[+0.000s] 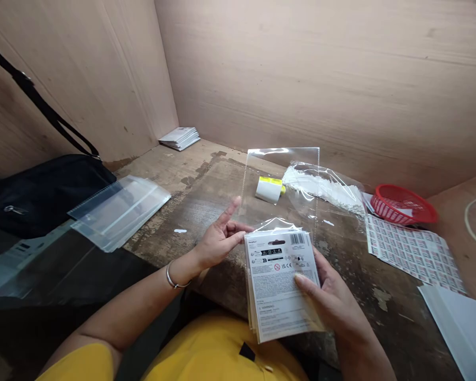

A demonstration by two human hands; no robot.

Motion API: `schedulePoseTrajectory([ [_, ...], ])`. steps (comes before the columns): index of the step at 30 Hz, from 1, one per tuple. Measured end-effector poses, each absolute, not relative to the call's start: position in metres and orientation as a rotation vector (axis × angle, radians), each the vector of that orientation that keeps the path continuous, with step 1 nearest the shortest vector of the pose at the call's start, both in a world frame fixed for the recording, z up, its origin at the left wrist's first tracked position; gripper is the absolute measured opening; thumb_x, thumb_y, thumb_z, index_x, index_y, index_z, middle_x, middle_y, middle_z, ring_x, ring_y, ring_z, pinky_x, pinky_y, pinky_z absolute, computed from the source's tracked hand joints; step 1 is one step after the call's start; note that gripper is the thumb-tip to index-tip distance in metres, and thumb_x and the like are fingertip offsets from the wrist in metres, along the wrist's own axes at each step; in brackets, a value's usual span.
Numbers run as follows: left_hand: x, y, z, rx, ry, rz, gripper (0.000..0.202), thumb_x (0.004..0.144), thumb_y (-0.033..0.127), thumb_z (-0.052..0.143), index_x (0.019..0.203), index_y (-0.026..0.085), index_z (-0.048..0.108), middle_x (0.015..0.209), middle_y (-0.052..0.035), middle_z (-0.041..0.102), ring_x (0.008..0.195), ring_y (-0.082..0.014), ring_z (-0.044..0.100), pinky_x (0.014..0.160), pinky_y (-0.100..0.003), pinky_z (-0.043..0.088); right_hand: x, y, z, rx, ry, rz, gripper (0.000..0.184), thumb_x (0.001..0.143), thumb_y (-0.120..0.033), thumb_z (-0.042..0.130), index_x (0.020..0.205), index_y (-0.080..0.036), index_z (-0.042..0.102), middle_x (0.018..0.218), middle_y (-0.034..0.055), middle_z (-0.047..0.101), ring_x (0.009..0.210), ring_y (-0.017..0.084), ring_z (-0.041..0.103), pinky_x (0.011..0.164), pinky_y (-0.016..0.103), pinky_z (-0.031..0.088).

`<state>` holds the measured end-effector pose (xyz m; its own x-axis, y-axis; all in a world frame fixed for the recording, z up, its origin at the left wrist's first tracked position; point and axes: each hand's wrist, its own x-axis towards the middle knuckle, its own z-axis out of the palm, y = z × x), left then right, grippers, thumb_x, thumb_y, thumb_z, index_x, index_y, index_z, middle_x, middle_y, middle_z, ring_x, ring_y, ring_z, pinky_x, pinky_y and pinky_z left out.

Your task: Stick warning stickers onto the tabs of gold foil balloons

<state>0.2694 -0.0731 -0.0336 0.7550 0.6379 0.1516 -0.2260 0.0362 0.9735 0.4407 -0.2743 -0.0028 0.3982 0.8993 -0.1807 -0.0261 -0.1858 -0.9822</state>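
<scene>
My right hand (329,291) grips a stack of printed backing cards (280,296), thumb on the front and fingers behind. The top card faces me, with a hang hole, a barcode and a warning text. Clear plastic shows around the stack's edges. My left hand (220,238) is at the stack's upper left corner, fingers apart, with some fingertips touching or very near the edge. Just beyond the cards is a clear plastic bag (257,159) with dotted side seams; its near end is hidden behind the stack.
A curled label strip (268,190) and a bag of white pieces (325,188) lie ahead. Rightward are a red basket (404,203), a printed sticker sheet (414,248) and white sheets (460,323). Leftward are clear sleeves (121,211), a dark bag (43,190) and a card stack (180,137).
</scene>
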Motion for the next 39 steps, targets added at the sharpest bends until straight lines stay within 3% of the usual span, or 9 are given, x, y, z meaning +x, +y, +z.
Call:
schedulePoseTrajectory([
  [2, 0.273, -0.074, -0.034, 1.531, 0.405, 0.796, 0.046, 0.086, 0.028, 0.063, 0.13, 0.019, 0.054, 0.086, -0.0034, 0.075, 0.078, -0.015, 0.072, 0.071, -0.025, 0.058, 0.44, -0.275, -0.003, -1.524, -0.805, 1.026, 0.078, 0.079, -0.041, 0.071, 0.147, -0.028, 0.034, 0.14, 0.0123, 0.054, 0.123, 0.033, 0.055, 0.099, 0.048, 0.048],
  [4, 0.277, -0.077, -0.034, 1.641, 0.459, 0.908, 0.022, 0.088, 0.03, 0.061, 0.104, 0.015, 0.066, 0.081, -0.0044, 0.075, 0.075, -0.0161, 0.072, 0.067, -0.024, 0.058, 0.438, -0.275, -0.002, -1.523, -0.792, 1.02, 0.079, 0.079, -0.041, 0.072, 0.147, -0.028, 0.034, 0.138, 0.0124, 0.055, 0.122, 0.032, 0.056, 0.1, 0.048, 0.048],
  [6, 0.278, -0.08, -0.033, 1.693, 0.508, 1.004, 0.017, 0.09, 0.031, 0.06, 0.093, 0.015, 0.066, 0.079, -0.0041, 0.074, 0.071, -0.0155, 0.072, 0.063, -0.023, 0.057, 0.435, -0.273, 0.0, -1.518, -0.764, 1.03, 0.077, 0.078, -0.042, 0.072, 0.145, -0.027, 0.037, 0.134, 0.013, 0.058, 0.118, 0.032, 0.058, 0.099, 0.048, 0.049],
  [11, 0.269, -0.088, -0.037, 1.862, 0.573, 1.246, 0.006, 0.088, 0.024, 0.063, 0.092, 0.019, 0.064, 0.078, -0.0004, 0.072, 0.068, -0.012, 0.067, 0.065, -0.022, 0.053, 0.429, -0.269, 0.004, -1.443, -0.692, 1.138, 0.065, 0.08, -0.042, 0.07, 0.138, -0.023, 0.044, 0.122, 0.0149, 0.066, 0.105, 0.031, 0.066, 0.088, 0.047, 0.055],
  [18, 0.255, -0.092, -0.053, 2.046, 0.594, 1.332, 0.009, 0.089, 0.022, 0.06, 0.097, 0.021, 0.064, 0.087, -0.0034, 0.074, 0.077, -0.0154, 0.07, 0.071, -0.025, 0.054, 0.421, -0.264, 0.0, -1.446, -0.736, 1.104, 0.059, 0.082, -0.041, 0.069, 0.134, -0.025, 0.046, 0.128, 0.0132, 0.063, 0.108, 0.029, 0.065, 0.088, 0.043, 0.055],
  [22, 0.257, -0.085, -0.061, 2.03, 0.684, 1.278, 0.01, 0.09, 0.022, 0.058, 0.1, 0.019, 0.062, 0.081, -0.003, 0.073, 0.069, -0.0139, 0.069, 0.065, -0.023, 0.054, 0.416, -0.26, -0.006, -1.543, -0.811, 0.967, 0.064, 0.08, -0.042, 0.07, 0.135, -0.024, 0.045, 0.135, 0.0122, 0.059, 0.117, 0.027, 0.06, 0.098, 0.042, 0.05],
  [30, 0.251, -0.08, -0.06, 1.971, 0.686, 1.186, 0.008, 0.087, 0.023, 0.061, 0.094, 0.019, 0.064, 0.073, 0.0001, 0.068, 0.063, -0.0116, 0.063, 0.062, -0.021, 0.05, 0.413, -0.26, -0.011, -1.588, -0.859, 0.902, 0.071, 0.079, -0.042, 0.07, 0.141, -0.024, 0.041, 0.138, 0.0123, 0.056, 0.117, 0.028, 0.06, 0.101, 0.044, 0.048],
  [39, 0.26, -0.094, -0.052, 1.785, 0.709, 1.336, 0.007, 0.092, 0.023, 0.056, 0.087, 0.018, 0.057, 0.072, 0.0016, 0.064, 0.066, -0.0108, 0.063, 0.062, -0.02, 0.052, 0.413, -0.254, -0.009, -1.556, -0.755, 1.037, 0.07, 0.078, -0.047, 0.07, 0.138, -0.023, 0.043, 0.129, 0.0145, 0.062, 0.11, 0.029, 0.064, 0.09, 0.042, 0.055],
])
